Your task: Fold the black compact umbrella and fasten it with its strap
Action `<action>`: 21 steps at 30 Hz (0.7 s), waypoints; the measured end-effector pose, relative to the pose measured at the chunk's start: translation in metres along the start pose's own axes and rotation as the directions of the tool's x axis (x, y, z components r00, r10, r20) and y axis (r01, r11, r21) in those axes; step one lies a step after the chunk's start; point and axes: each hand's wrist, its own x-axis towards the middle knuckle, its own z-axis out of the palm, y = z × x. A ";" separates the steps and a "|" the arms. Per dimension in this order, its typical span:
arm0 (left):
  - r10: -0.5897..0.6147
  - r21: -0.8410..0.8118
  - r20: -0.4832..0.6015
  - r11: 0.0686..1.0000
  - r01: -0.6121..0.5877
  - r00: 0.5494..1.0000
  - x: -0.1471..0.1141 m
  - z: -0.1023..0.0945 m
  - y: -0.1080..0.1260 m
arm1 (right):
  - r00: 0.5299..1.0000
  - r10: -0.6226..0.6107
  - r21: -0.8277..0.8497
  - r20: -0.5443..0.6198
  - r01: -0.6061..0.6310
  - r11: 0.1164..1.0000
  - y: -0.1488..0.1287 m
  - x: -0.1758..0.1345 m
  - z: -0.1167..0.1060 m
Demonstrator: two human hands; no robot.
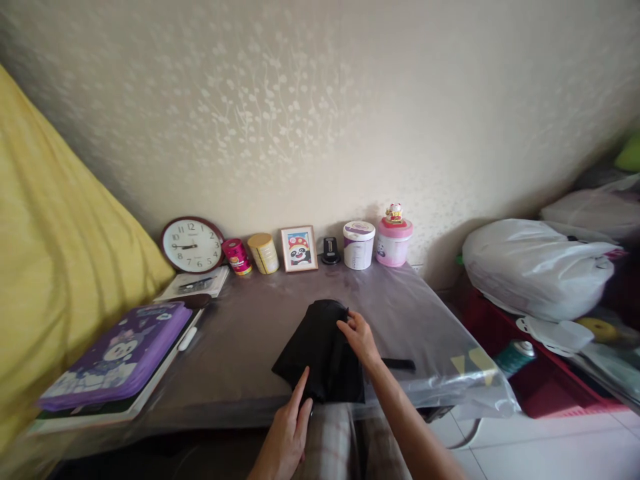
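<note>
A black cloth thing (320, 347) lies near the table's front edge, its loose folded panels looking like a collapsed umbrella. My right hand (360, 337) pinches its far right edge between thumb and fingers. At its near end is my left hand (293, 423), with the index finger stretched along the cloth, the thumb beside it and the other fingers curled below. What those curled fingers grip is mostly hidden. A narrow black strip (399, 364) lies flat just right of my right wrist.
A plastic-covered table (240, 360) is in front of me. Along the wall stand a clock (193, 245), tins, a picture frame (299, 249) and tubs. At left lies a purple case (117, 353) on books; at right, a white bag (537, 270) rests above a red crate (540, 380).
</note>
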 end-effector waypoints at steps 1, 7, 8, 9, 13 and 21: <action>0.001 0.000 0.001 1.000 -0.001 1.000 -0.001 -0.001 0.001 | 1.000 -0.021 -0.029 -0.010 0.021 0.999 -0.004 0.001 0.005; 0.071 0.038 -0.058 0.997 -0.069 0.996 0.000 -0.008 0.000 | 0.998 -0.067 -0.152 0.022 0.069 0.986 -0.014 0.001 0.028; 0.091 0.057 -0.064 0.995 -0.087 0.994 0.001 -0.008 -0.002 | 0.995 -0.090 -0.155 0.037 0.094 0.983 -0.014 0.000 0.030; 0.112 0.080 -0.069 0.991 -0.106 0.991 0.001 -0.008 -0.005 | 0.991 -0.121 -0.153 0.055 0.128 0.980 -0.013 -0.001 0.032; 0.176 0.184 -0.074 0.970 -0.160 0.982 0.002 -0.006 -0.014 | 0.942 -0.305 -0.184 0.138 0.327 0.927 -0.011 -0.013 0.034; 0.303 0.339 0.005 0.896 -0.287 0.953 0.003 -0.005 -0.012 | 0.792 -0.544 -0.368 0.276 0.610 0.702 -0.020 -0.039 0.029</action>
